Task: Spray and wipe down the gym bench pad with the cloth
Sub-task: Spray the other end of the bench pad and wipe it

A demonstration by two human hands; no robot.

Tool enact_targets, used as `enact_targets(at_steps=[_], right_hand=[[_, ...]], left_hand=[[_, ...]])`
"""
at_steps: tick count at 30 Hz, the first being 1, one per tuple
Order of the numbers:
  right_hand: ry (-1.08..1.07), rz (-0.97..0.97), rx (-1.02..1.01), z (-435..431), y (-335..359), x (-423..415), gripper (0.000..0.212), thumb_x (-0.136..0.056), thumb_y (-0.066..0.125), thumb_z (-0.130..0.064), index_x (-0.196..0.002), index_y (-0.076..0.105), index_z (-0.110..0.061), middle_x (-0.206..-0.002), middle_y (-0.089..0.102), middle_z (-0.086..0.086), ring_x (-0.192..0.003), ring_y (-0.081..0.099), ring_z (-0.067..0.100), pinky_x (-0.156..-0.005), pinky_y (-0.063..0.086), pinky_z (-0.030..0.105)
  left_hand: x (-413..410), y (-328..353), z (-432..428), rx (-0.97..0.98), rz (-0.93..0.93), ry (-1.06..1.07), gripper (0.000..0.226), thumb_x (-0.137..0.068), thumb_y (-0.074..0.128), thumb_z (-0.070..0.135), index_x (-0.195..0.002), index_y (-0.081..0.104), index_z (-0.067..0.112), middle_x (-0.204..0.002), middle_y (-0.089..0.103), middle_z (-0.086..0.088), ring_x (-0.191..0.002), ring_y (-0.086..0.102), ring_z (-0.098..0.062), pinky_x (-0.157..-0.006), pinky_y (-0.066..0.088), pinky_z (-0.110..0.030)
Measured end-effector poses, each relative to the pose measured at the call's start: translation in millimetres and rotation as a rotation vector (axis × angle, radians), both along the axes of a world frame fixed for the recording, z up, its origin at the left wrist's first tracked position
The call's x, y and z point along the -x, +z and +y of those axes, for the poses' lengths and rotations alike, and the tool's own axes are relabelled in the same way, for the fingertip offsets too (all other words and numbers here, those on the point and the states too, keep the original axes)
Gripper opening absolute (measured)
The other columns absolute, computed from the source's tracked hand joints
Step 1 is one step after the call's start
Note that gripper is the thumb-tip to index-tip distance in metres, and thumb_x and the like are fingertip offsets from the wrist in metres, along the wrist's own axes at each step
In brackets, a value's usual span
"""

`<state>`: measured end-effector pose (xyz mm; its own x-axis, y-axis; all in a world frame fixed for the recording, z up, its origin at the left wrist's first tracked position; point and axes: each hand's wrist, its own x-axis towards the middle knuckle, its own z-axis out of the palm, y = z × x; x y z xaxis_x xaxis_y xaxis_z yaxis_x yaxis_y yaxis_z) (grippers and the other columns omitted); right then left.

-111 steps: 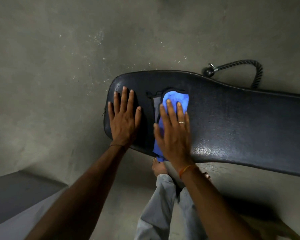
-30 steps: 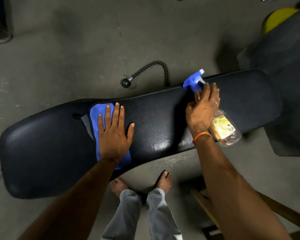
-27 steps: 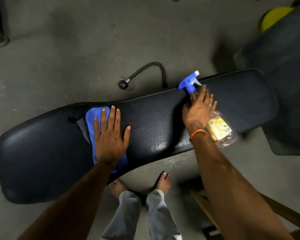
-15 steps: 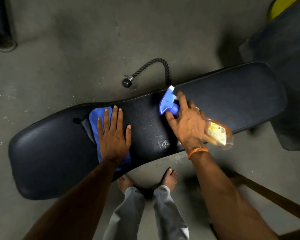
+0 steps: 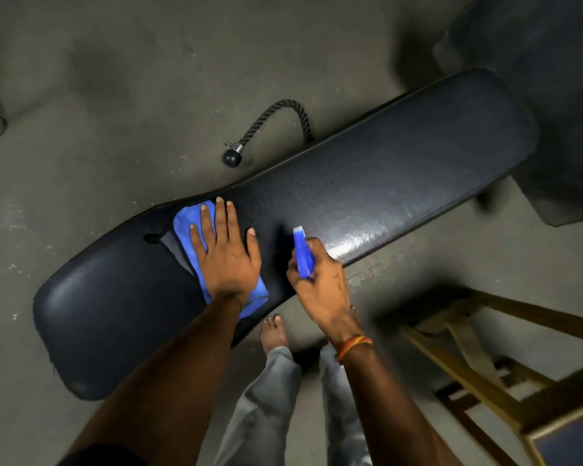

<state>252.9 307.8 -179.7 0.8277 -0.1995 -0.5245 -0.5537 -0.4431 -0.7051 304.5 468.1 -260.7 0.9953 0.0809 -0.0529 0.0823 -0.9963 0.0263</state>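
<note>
A long black bench pad (image 5: 384, 176) runs from lower left to upper right. My left hand (image 5: 226, 253) lies flat, fingers spread, pressing a blue cloth (image 5: 191, 230) onto the pad's left half. A torn patch shows just left of the cloth. My right hand (image 5: 320, 284) is closed around a spray bottle (image 5: 303, 255) at the pad's near edge, just right of the cloth. Only the bottle's blue trigger head shows, its nozzle pointing away from me over the pad. The bottle's body is hidden under the hand.
A black rope handle with a ball end (image 5: 273, 129) lies on the concrete floor beyond the pad. A wooden frame (image 5: 478, 368) stands at the lower right. A dark mat (image 5: 552, 95) fills the upper right. My bare foot (image 5: 275, 332) and grey trousers are under the near edge.
My right hand picked the spray bottle up off the pad's right part and carried it left, close to the cloth. My left hand took over the cloth and stays pressed on it.
</note>
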Motion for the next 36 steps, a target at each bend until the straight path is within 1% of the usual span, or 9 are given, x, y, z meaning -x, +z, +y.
enact_targets(at_steps=[3,9,12,14,22,26,29,32,36], right_hand=[[-0.076,0.062,0.042,2.3,6.9,16.6,0.041,-0.088,0.063,-0.063,-0.082,0.050,-0.025,-0.060,0.055,-0.004,-0.066,0.058,0.023,-0.069,0.053,0.039],[-0.211,0.192,0.179,3.3,13.7,46.1,0.042,-0.091,0.054,-0.063,-0.074,0.057,-0.025,-0.080,0.072,0.006,-0.086,0.067,0.033,-0.073,0.053,0.035],[-0.322,0.121,0.110,-1.2,8.9,55.5,0.032,-0.091,0.061,-0.055,-0.086,0.064,-0.023,-0.078,0.072,0.002,-0.081,0.066,0.029,-0.074,0.052,0.036],[-0.384,0.060,0.081,-5.4,8.5,55.4,0.038,-0.087,0.059,-0.058,-0.091,0.065,-0.021,-0.074,0.072,0.001,-0.077,0.067,0.027,-0.073,0.054,0.038],[-0.331,-0.090,0.103,-21.4,13.4,32.4,0.043,-0.083,0.052,-0.059,-0.079,0.064,-0.018,-0.067,0.069,0.003,-0.070,0.067,0.025,-0.071,0.054,0.040],[-0.281,-0.077,0.104,-19.5,12.0,37.6,0.044,-0.082,0.050,-0.063,-0.078,0.062,-0.020,-0.066,0.069,0.002,-0.069,0.067,0.024,-0.071,0.055,0.040],[-0.193,0.045,0.129,-18.8,7.2,51.1,0.039,-0.081,0.049,-0.063,-0.083,0.059,-0.026,-0.068,0.069,0.002,-0.073,0.067,0.025,-0.074,0.056,0.039],[-0.255,0.091,0.123,-21.2,0.3,67.4,0.037,-0.080,0.050,-0.061,-0.082,0.061,-0.026,-0.068,0.069,0.000,-0.072,0.067,0.024,-0.077,0.056,0.042],[-0.409,0.079,0.149,-31.8,-4.6,80.1,0.036,-0.078,0.044,-0.071,-0.087,0.061,-0.041,-0.067,0.069,-0.004,-0.071,0.070,0.020,-0.088,0.054,0.047]], left_hand=[[1.1,-1.4,0.4,-0.001,0.001,0.002,0.063,-0.106,0.028,0.045,-0.161,0.022,0.013,-0.170,0.017,-0.003,-0.158,0.007,-0.025,-0.127,0.010,-0.052],[3.2,-2.1,-0.2,0.022,-0.002,-0.003,0.063,-0.106,0.027,0.045,-0.160,0.022,0.012,-0.170,0.017,-0.004,-0.158,0.008,-0.027,-0.126,0.011,-0.054],[3.9,-2.1,-0.1,0.033,-0.009,-0.003,0.063,-0.106,0.029,0.044,-0.160,0.024,0.011,-0.169,0.019,-0.005,-0.158,0.010,-0.028,-0.126,0.012,-0.055],[3.8,-2.4,0.4,0.040,-0.012,-0.008,0.063,-0.106,0.029,0.044,-0.160,0.025,0.011,-0.169,0.020,-0.005,-0.158,0.012,-0.028,-0.126,0.012,-0.055],[4.3,-2.3,1.4,0.044,-0.009,-0.021,0.063,-0.107,0.028,0.045,-0.160,0.024,0.011,-0.169,0.020,-0.006,-0.158,0.011,-0.028,-0.126,0.010,-0.055],[3.7,-2.1,1.2,0.044,0.001,-0.025,0.063,-0.107,0.028,0.045,-0.160,0.023,0.011,-0.169,0.019,-0.006,-0.158,0.012,-0.029,-0.126,0.011,-0.056],[3.9,-2.5,1.5,0.051,-0.003,-0.034,0.063,-0.107,0.028,0.045,-0.160,0.023,0.011,-0.169,0.020,-0.007,-0.158,0.012,-0.030,-0.126,0.010,-0.055],[3.3,-3.6,1.3,0.042,0.002,-0.044,0.063,-0.107,0.029,0.044,-0.160,0.024,0.010,-0.169,0.021,-0.008,-0.157,0.014,-0.031,-0.126,0.012,-0.056],[2.8,-2.9,-1.5,0.007,0.013,-0.047,0.061,-0.108,0.029,0.041,-0.157,0.029,0.006,-0.166,0.026,-0.012,-0.156,0.017,-0.034,-0.123,0.015,-0.061]])
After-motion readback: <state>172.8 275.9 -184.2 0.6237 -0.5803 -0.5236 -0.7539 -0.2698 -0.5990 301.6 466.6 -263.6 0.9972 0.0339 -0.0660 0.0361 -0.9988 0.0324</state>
